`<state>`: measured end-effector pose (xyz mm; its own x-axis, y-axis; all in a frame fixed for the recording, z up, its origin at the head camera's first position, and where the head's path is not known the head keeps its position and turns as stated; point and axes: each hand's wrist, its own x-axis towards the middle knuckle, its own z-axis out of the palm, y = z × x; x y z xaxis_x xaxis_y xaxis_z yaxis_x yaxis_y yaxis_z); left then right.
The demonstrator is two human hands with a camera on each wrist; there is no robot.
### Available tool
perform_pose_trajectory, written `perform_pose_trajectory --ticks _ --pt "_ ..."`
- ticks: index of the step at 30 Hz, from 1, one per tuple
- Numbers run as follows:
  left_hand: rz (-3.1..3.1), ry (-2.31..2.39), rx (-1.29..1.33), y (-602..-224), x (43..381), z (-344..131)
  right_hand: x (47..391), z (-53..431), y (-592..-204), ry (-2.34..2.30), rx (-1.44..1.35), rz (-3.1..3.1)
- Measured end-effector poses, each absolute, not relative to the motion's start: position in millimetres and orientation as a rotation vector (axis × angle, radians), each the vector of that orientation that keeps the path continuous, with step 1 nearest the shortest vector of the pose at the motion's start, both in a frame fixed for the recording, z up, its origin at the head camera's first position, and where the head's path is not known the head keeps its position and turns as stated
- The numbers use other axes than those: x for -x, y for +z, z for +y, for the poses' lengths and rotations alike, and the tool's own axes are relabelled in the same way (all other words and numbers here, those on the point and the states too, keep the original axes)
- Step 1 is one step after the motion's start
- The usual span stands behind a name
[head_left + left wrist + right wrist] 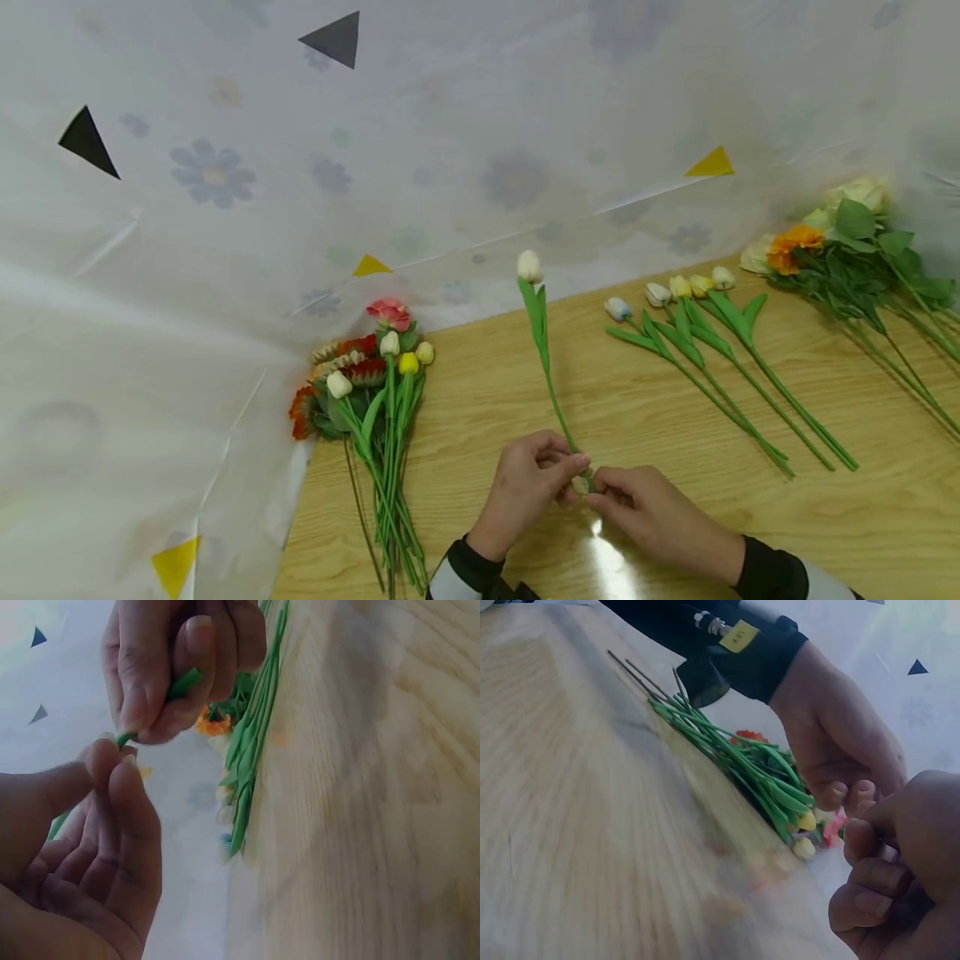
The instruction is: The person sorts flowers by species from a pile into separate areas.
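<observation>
A white artificial tulip (529,267) stands nearly upright above the table, its green leaves (537,325) below the bloom. My left hand (534,475) pinches the lower stem between thumb and fingers. Close beside it, my right hand (660,512) pinches the stem near its bottom end. In the left wrist view the cut stem end (184,682) pokes out past the right hand's fingers, and both hands' fingertips nearly meet. The right wrist view shows both hands close together, with most of the stem hidden behind the fingers.
On the left of the wooden table (480,392) lies a pile of mixed flowers (375,417) with long stems. Several tulips (705,333) lie in a row at the right. Beyond them are cream and orange flowers (847,250). A pale flowered sheet (450,150) hangs behind the table.
</observation>
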<state>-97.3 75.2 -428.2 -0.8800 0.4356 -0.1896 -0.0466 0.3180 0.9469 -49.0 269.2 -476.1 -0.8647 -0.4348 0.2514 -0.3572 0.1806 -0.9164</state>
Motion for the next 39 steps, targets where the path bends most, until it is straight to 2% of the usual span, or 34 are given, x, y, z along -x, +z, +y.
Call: perform_pose_trajectory --ticks 5,12,18,21,24,33,39 --pt "2.29 1.477 -0.351 -425 108 53 56 301 -475 -1.684 0.707 2.623" --pt "2.763 1.271 -0.151 -409 119 -22 72 376 -482 -1.154 0.473 3.151" --pt "3.135 0.603 0.055 -398 119 -72 73 420 -488 -0.814 0.23 3.105" --pt "3.116 0.262 0.09 -404 119 -84 73 427 -491 -0.786 0.164 3.054" --pt "3.089 0.116 0.122 -415 120 -89 73 428 -492 -0.777 0.128 3.049" --pt "3.155 -0.01 0.189 -431 126 -91 70 428 -495 -0.768 0.091 3.05" --pt "3.222 -0.061 0.099 -434 128 -92 65 427 -496 -0.781 0.011 3.037"
